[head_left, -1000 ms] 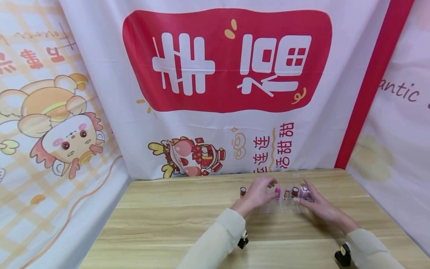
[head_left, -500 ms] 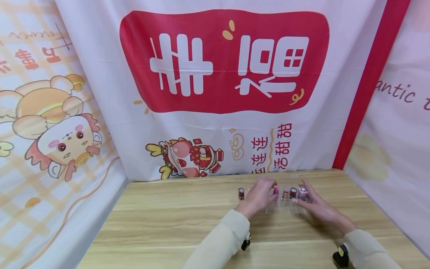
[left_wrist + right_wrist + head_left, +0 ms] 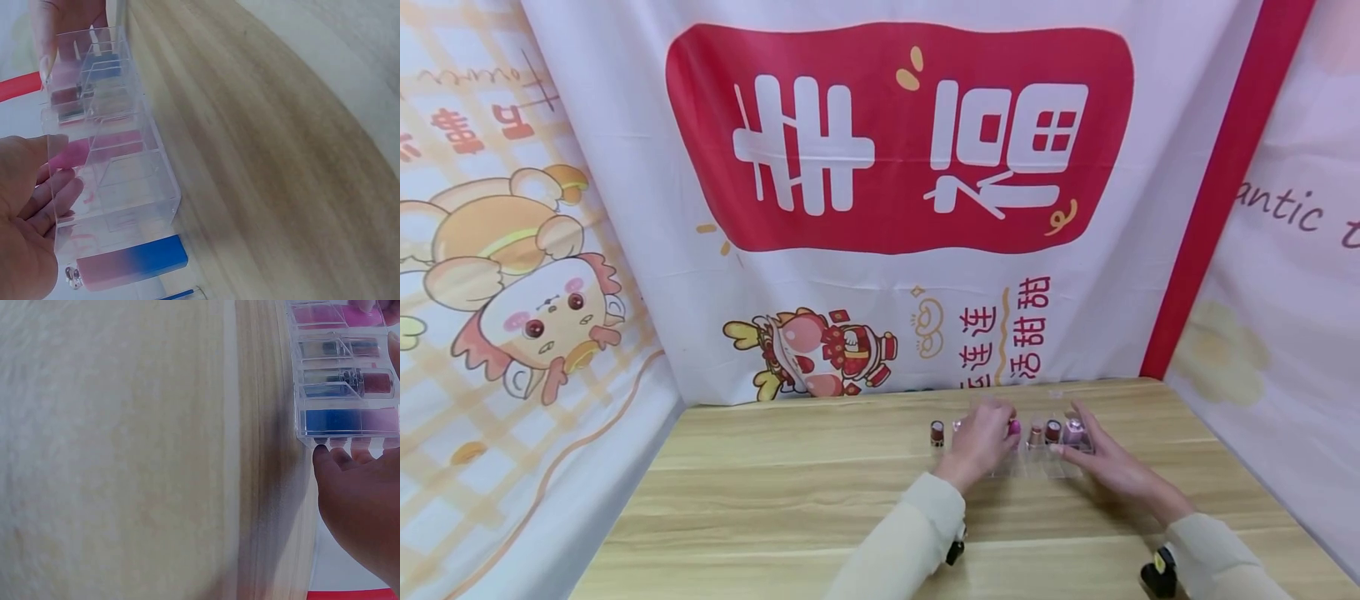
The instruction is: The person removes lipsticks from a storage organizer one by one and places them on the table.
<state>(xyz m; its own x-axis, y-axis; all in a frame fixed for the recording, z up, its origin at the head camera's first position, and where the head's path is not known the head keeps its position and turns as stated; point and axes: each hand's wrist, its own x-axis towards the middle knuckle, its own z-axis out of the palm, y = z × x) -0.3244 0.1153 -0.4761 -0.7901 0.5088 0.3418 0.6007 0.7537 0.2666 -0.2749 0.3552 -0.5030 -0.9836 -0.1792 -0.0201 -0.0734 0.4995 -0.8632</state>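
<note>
A clear plastic lipstick organizer [image 3: 165, 169] has several compartments with lipsticks in them. My left hand [image 3: 987, 437] is over its left part, thumb and fingers pinching the upper end of a bright pink lipstick [image 3: 115, 147] that stands in one compartment. With thumb in front and fingers behind, my right hand [image 3: 1112, 467] holds the organizer's right end. In the right wrist view, that end contains a blue-and-pink tube [image 3: 359, 420]. Two lipsticks with brownish-red tops, one darker [image 3: 377, 383] and one paler [image 3: 365, 347], fill compartments between it and the pink one.
Just outside the organizer's left end stands another pink-and-blue tube [image 3: 134, 262]. Farther left on the wooden table [image 3: 760, 492] is a dark red-brown lipstick [image 3: 937, 433]. A printed cloth [image 3: 820, 275] hangs behind the table.
My left hand has moved slightly right and its fingers have closed on the pink lipstick. My right hand stays at the organizer's right end.
</note>
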